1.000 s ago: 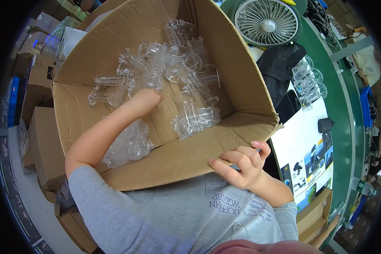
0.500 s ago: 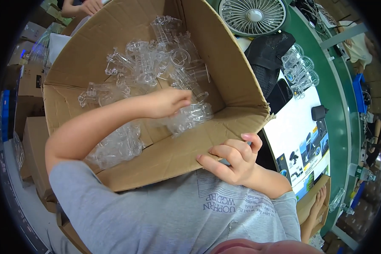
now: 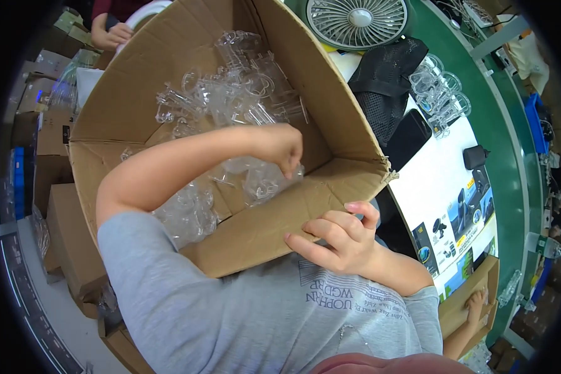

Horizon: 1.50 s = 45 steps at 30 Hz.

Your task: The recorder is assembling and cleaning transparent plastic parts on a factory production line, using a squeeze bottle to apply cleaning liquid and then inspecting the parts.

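A green table [image 3: 510, 199] lines the right; a grey surface [image 3: 59, 308], perhaps floor, lower left.

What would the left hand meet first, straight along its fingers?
Probably the clear plastic parts by the left hand's fingertips, in the cardboard box; the remaining gap is unclear from this view.

The left arm [image 3: 187, 161] bends across, left hand [image 3: 280, 148] pointing down, right hand [image 3: 343, 237] curled.
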Available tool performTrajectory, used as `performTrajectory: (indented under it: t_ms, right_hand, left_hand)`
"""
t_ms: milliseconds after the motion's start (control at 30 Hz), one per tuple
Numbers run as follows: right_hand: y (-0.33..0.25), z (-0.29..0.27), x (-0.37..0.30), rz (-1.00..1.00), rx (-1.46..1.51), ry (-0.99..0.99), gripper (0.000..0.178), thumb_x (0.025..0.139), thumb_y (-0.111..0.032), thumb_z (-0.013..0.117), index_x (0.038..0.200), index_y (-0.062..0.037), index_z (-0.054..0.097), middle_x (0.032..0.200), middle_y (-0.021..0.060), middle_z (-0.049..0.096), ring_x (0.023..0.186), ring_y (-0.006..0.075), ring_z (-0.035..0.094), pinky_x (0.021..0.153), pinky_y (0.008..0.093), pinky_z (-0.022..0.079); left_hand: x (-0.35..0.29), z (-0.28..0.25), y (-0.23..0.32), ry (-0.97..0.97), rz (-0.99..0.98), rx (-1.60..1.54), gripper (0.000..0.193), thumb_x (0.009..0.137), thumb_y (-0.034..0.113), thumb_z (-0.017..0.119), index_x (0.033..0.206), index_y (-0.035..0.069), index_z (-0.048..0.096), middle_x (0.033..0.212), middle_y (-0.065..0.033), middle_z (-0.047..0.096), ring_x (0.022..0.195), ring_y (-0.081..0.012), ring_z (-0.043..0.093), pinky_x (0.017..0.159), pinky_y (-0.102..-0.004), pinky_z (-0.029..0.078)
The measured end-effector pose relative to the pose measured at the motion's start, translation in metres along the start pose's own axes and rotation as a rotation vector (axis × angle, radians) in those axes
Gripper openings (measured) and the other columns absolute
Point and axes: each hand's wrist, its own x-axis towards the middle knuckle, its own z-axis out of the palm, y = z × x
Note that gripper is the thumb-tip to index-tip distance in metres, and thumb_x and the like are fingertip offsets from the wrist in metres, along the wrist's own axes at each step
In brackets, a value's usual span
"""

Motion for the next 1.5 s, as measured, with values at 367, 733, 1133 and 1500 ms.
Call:
performTrajectory:
  t_ms: [367,733,1133,1500]
  right_hand:
    - [0.001,0.004,0.016,0.015,0.035,-0.028,0.023,0.069,-0.028,0.061,0.091,-0.0228,0.060,0.080,-0.0049,0.048,0.080,0.0091,0.050,0.089,0.0335,0.032]
    - [0.010,-0.001,0.034,-0.054,0.107,-0.081,0.041,0.065,-0.041,0.066,0.097,-0.0172,0.058,0.083,-0.0011,0.051,0.083,0.0173,0.050,0.089,0.0386,0.033]
    - [0.017,-0.074,0.035,0.256,0.394,0.343,0.104,0.054,-0.027,0.083,0.135,-0.0031,0.022,0.132,0.0228,0.034,0.118,0.0343,0.040,0.097,0.0422,0.034]
    - [0.027,-0.084,-0.001,0.521,0.734,0.114,0.043,0.068,-0.007,0.068,0.107,-0.0021,0.052,0.084,0.0087,0.061,0.075,0.0143,0.060,0.072,0.0268,0.046]
  left_hand:
    - [-0.100,-0.050,0.015,0.611,-0.181,-0.033,0.013,0.070,0.013,0.072,0.074,0.002,0.067,0.071,-0.0050,0.065,0.067,-0.0104,0.058,0.065,-0.0266,0.045]
    - [-0.133,-0.099,0.065,1.159,0.158,-0.022,0.014,0.081,0.014,0.061,0.077,0.005,0.052,0.078,0.0002,0.058,0.074,-0.0048,0.050,0.064,-0.0201,0.041]
    - [-0.102,-0.029,0.221,1.044,0.625,0.529,0.020,0.064,0.000,0.065,0.060,0.006,0.046,0.054,-0.0058,0.043,0.044,-0.0216,0.045,0.041,-0.0311,0.035]
    - [-0.066,-0.012,0.237,0.687,0.613,0.352,0.013,0.077,0.011,0.065,0.077,0.003,0.054,0.092,-0.0094,0.055,0.083,-0.0250,0.053,0.072,-0.0343,0.043]
